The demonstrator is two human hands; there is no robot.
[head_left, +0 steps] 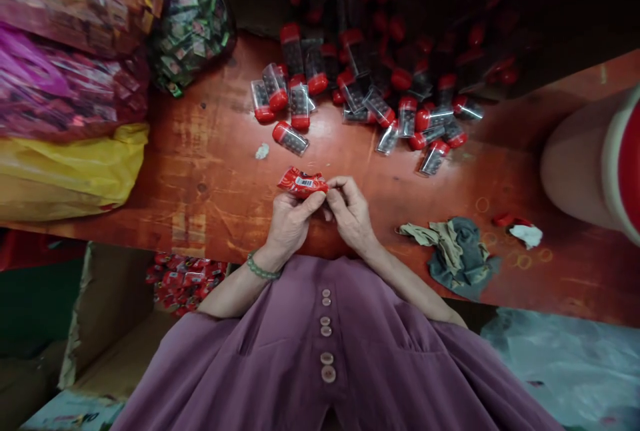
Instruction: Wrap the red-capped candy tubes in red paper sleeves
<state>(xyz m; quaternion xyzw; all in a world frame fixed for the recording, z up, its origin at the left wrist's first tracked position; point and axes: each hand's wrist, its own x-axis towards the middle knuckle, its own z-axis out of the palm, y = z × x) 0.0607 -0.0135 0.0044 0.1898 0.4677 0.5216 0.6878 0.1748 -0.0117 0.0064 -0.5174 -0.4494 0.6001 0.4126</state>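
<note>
A small red printed packet (295, 180) with a barcode label is held just above the wooden table (215, 151). My left hand (290, 219) is closed around its lower side, thumb pressed along it. At the packet's right end, my right hand (351, 212) pinches with thumb and forefinger, the fingertips of both hands meeting there. Beyond the hands lie several clear tubes with red caps (291, 138), dark round pieces showing inside. A scrap of white material (262, 150) rests on the table nearby.
Bulging bags of wrapped pieces (75, 91) and a yellow bag (75, 171) stand at left. A cardboard box (110, 311) holding red packets (187, 278) is below the table edge. Crumpled cloths (457, 254) lie at right, near a white bucket (575, 158). More capped tubes heap toward the back.
</note>
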